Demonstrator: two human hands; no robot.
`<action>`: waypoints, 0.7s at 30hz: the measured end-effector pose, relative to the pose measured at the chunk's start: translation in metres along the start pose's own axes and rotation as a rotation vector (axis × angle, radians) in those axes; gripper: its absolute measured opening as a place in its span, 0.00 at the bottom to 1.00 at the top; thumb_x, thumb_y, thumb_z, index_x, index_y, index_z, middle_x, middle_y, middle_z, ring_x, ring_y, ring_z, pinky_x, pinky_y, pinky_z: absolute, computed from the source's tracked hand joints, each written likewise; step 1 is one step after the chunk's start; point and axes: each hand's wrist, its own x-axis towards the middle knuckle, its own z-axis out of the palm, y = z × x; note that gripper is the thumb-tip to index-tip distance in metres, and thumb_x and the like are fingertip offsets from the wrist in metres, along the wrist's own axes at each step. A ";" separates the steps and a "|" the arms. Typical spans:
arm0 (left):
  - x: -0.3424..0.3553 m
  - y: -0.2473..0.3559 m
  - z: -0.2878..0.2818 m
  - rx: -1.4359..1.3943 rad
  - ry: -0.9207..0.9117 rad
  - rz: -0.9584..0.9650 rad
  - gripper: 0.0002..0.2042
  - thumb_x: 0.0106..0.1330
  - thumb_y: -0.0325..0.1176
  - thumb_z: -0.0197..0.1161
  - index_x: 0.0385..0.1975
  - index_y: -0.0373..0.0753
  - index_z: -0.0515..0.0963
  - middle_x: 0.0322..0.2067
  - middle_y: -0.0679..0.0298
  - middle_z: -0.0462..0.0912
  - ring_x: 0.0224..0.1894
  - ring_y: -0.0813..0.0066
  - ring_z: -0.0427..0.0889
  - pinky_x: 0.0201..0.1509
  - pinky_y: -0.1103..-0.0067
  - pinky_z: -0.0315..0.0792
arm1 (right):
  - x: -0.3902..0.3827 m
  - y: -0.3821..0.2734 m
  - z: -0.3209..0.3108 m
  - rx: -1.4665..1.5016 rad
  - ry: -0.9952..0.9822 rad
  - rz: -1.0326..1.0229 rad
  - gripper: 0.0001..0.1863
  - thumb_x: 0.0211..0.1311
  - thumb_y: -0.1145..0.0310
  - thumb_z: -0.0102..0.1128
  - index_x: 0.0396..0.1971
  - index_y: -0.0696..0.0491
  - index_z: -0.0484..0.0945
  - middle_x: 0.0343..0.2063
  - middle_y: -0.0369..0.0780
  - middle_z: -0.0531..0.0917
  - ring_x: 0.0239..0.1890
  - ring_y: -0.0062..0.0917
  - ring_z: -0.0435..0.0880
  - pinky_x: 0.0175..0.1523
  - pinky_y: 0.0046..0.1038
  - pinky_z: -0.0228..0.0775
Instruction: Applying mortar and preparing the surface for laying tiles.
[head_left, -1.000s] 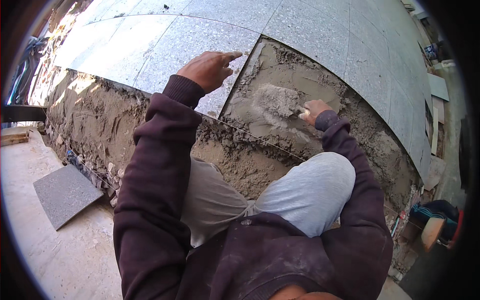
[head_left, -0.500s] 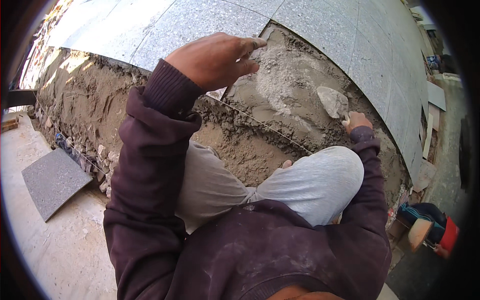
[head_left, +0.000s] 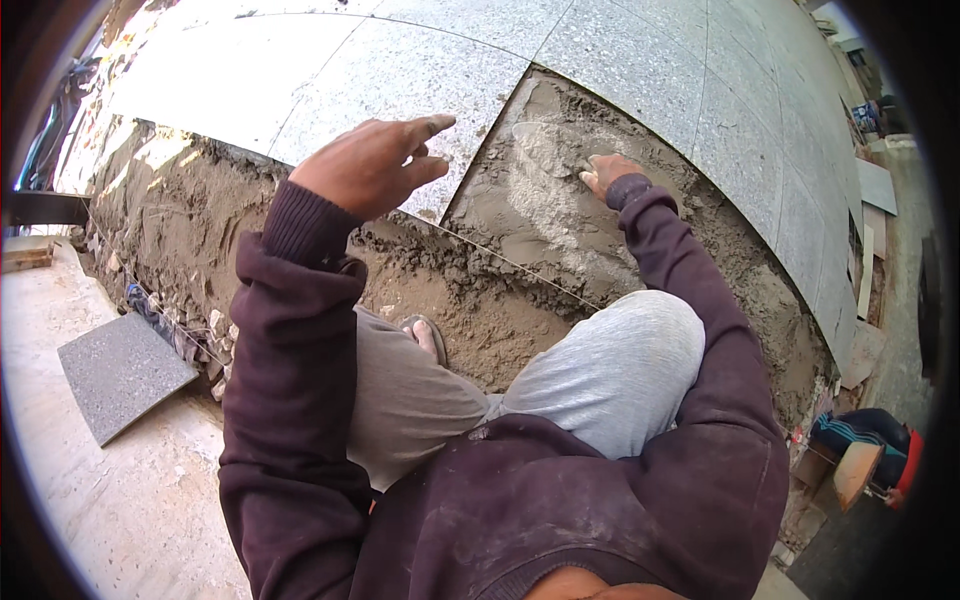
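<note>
My right hand [head_left: 612,177] is closed round the handle of a trowel, out over the wet mortar bed [head_left: 500,215]. The trowel blade [head_left: 545,142] lies low against the mortar, smeared with the same grey and hard to tell from it. Pale dry powder [head_left: 545,205] is strewn over the middle of this bed. Over the edge of a laid speckled grey tile [head_left: 415,85], my left hand [head_left: 375,163] hovers with forefinger and thumb stretched apart, holding nothing. A thin string [head_left: 520,268] runs along the near side of the bed.
Laid tiles [head_left: 745,150] border the bed at the far side and right. A loose tile [head_left: 125,375] rests on the pale floor at left, beside rubble [head_left: 215,325]. Rough soil [head_left: 470,325] lies before my knees. At far right is a person's dark-clothed leg [head_left: 860,430].
My right hand has swept the trowel left and farther away across the mortar. My left hand has shifted left and slightly nearer, still empty.
</note>
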 end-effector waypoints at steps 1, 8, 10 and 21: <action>-0.002 0.003 -0.001 0.004 -0.011 -0.010 0.22 0.62 0.38 0.52 0.56 0.44 0.62 0.35 0.54 0.79 0.35 0.63 0.79 0.40 0.72 0.72 | 0.010 0.005 -0.002 0.009 0.017 0.016 0.18 0.56 0.54 0.49 0.42 0.50 0.73 0.39 0.45 0.77 0.44 0.38 0.75 0.48 0.36 0.67; 0.005 0.013 0.000 -0.060 -0.042 0.031 0.21 0.61 0.36 0.53 0.55 0.48 0.63 0.35 0.54 0.78 0.35 0.64 0.78 0.40 0.72 0.71 | 0.014 0.066 0.019 0.159 0.007 0.399 0.21 0.53 0.56 0.53 0.40 0.57 0.73 0.42 0.50 0.75 0.46 0.41 0.74 0.49 0.37 0.66; 0.010 0.012 -0.001 -0.043 -0.067 0.032 0.21 0.61 0.35 0.53 0.56 0.50 0.63 0.36 0.52 0.78 0.36 0.63 0.78 0.40 0.73 0.71 | -0.007 0.086 0.030 0.191 0.004 0.515 0.21 0.53 0.56 0.53 0.40 0.57 0.73 0.42 0.50 0.75 0.47 0.42 0.73 0.50 0.37 0.66; 0.032 0.011 0.013 -0.010 -0.081 0.120 0.21 0.60 0.34 0.54 0.55 0.47 0.63 0.38 0.53 0.78 0.39 0.62 0.78 0.43 0.73 0.70 | -0.152 0.107 -0.009 0.976 0.071 0.269 0.14 0.51 0.65 0.55 0.31 0.61 0.73 0.18 0.43 0.76 0.17 0.30 0.76 0.25 0.27 0.68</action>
